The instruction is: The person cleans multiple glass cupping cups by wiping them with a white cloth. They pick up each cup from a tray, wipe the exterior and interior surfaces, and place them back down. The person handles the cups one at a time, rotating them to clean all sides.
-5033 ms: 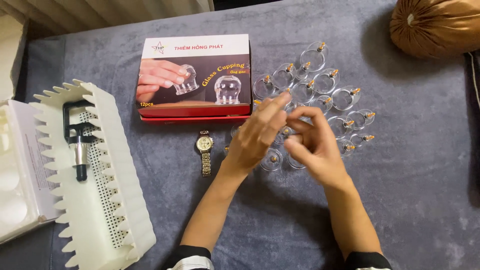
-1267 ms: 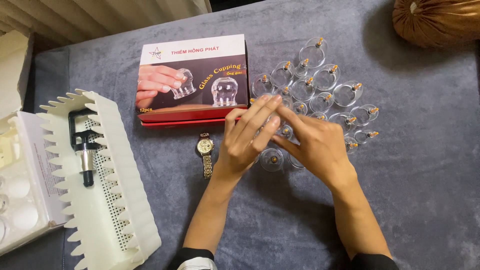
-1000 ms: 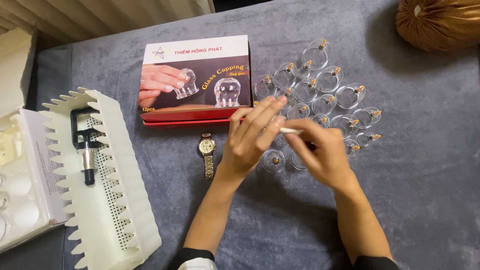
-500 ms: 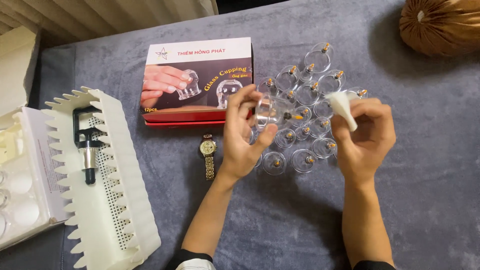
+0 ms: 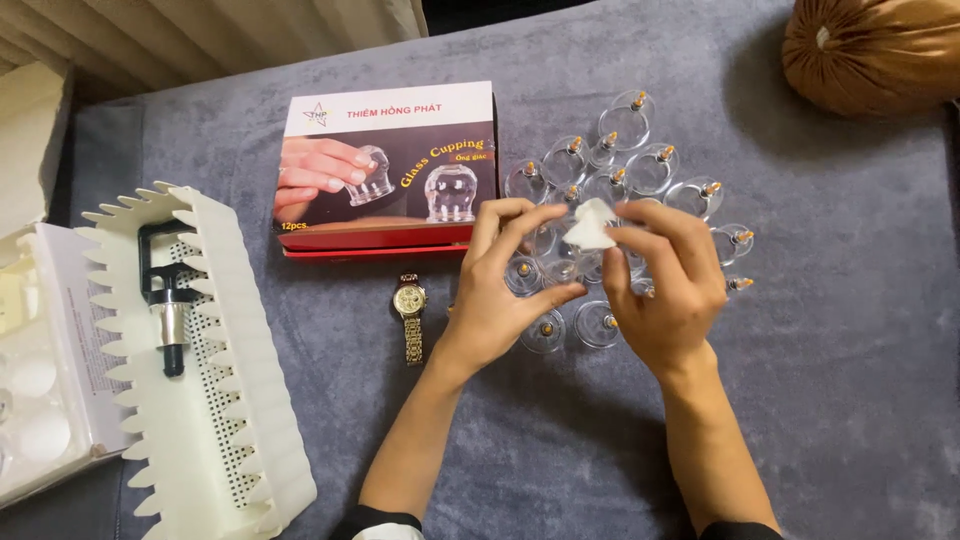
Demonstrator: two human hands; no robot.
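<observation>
Head view shows both hands raised just above a cluster of clear glass cupping cups (image 5: 640,170) on a grey cloth-covered surface (image 5: 850,400). The right hand (image 5: 665,290) pinches a small white wad (image 5: 590,225), cotton or tissue by its look, between thumb and forefinger, so this grip is closed on the wad. The left hand (image 5: 500,290) has its fingertips at the same wad from the other side; its fingers curl over one small cup (image 5: 523,275) below, but I cannot tell whether it really grasps that cup or only hovers above it.

The risk I judge most likely is the wad slipping free, because it is held only by the fingertips and it is light; it would fall among the cups. A second risk: the palms hang very near the cups, which stand close together, some touching. A careless lowering of a wrist could knock one over and push its neighbours, and their small brass-coloured valve tops (image 5: 741,237) could catch a finger.

Farther out, a gold wristwatch (image 5: 411,315) lies just beside the left wrist. Behind it rests the red and white product box (image 5: 390,165). At far left a white toothed plastic tray (image 5: 215,400) carries a black-handled pump gun (image 5: 168,305), well apart from the hands. A brown round cushion (image 5: 870,55) sits in the top right corner.
</observation>
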